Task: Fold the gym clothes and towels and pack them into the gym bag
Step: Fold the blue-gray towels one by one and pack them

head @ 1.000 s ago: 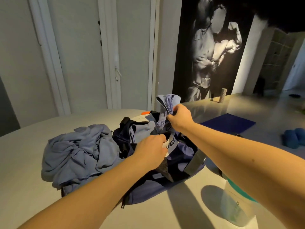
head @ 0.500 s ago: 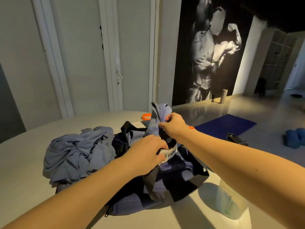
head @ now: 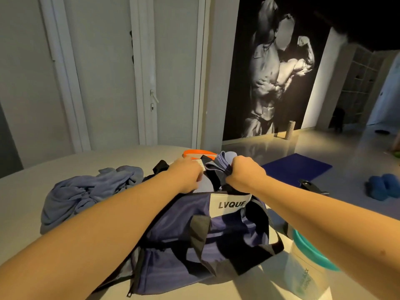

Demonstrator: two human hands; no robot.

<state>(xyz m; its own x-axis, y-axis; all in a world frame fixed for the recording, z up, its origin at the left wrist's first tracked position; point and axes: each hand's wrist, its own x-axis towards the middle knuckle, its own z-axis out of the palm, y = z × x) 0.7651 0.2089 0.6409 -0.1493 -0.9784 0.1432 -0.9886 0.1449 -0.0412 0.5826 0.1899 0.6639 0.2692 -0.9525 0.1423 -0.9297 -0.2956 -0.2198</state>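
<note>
- Arm stretched out, my right hand (head: pixel 244 175) clenches a folded blue cloth (head: pixel 224 162) above the gym bag (head: pixel 173 271).
- My left hand (head: pixel 188 175) curls at its opening; I cannot tell what it holds.

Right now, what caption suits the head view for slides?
Right hand grips a folded lavender cloth over the navy fabric gym bag; left hand at its opening.

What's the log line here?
phase: packing | right hand: grips folded blue cloth over gym bag | left hand: at bag opening, grip unclear | crumpled pile: beside bag
</note>
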